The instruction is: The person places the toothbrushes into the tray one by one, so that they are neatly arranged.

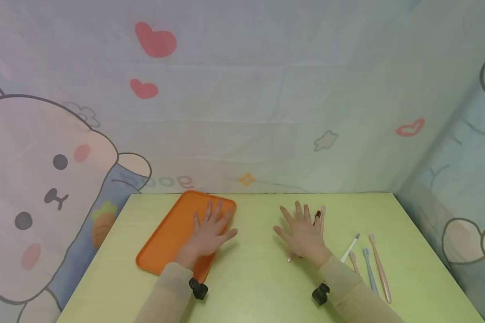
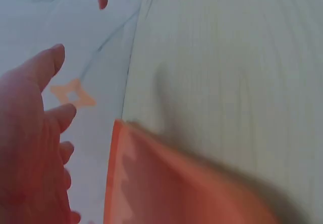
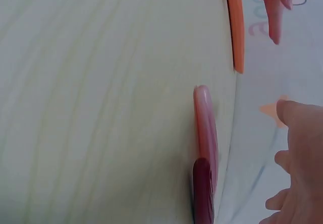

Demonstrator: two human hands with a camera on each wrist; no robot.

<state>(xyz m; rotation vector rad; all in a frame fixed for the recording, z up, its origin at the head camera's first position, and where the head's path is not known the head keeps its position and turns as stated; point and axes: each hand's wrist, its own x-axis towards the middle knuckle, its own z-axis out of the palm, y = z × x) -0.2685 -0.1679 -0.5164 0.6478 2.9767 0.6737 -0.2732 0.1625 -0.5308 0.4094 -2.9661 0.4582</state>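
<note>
My left hand (image 1: 206, 235), fingers spread, hovers above the orange tray (image 1: 161, 242) and holds nothing. Its shadow falls on the tray in the left wrist view. To the right, my right hand (image 1: 305, 231) is likewise spread and empty over the table. Partly hidden beneath it lie a pink handle (image 3: 206, 128) and a dark red handle (image 3: 203, 191), side by side in the right wrist view. Beyond the right forearm are a white toothbrush (image 1: 349, 249), a short pink toothbrush (image 1: 353, 262), a blue toothbrush (image 1: 369, 269) and a longer pink toothbrush (image 1: 380, 269).
A pale yellow-green table (image 1: 258, 287) carries everything. Its far edge meets a printed cloth backdrop (image 1: 242, 98) with hearts and cartoon animals, which also rises along both sides. The right sleeve (image 1: 355, 291) covers the lower ends of some toothbrushes.
</note>
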